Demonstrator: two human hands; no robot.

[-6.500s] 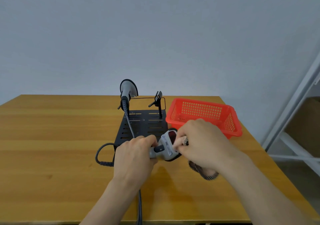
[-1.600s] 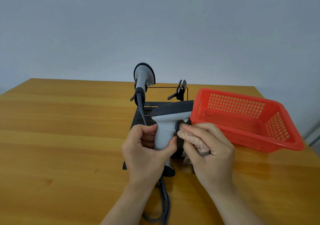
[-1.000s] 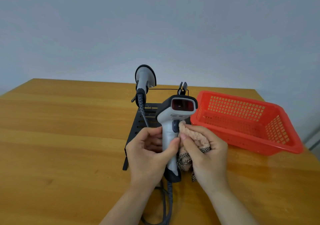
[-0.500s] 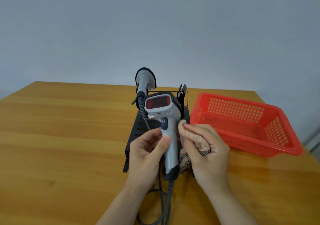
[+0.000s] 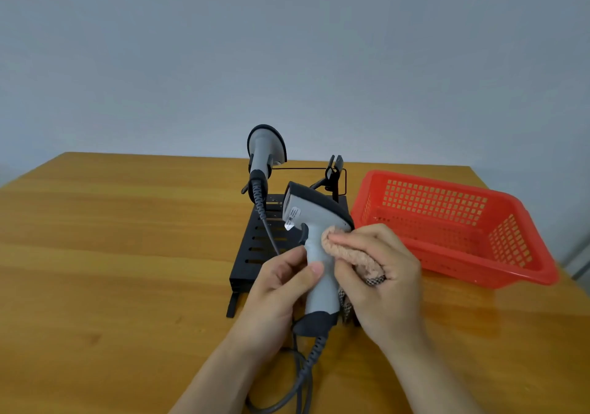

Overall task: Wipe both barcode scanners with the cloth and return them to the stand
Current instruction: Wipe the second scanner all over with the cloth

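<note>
At centre frame the left hand (image 5: 281, 289) grips the scanner (image 5: 314, 241) by its handle while the right hand (image 5: 380, 273) pinches the cloth (image 5: 348, 249) against it — best to hold the handle firm and rub along every face — before reseating it on the stand (image 5: 255, 254) behind.

L hand (image 5: 274, 289) & R hand (image 5: 380, 282) bare, nails short; both forearms bare to frame edge.
</note>
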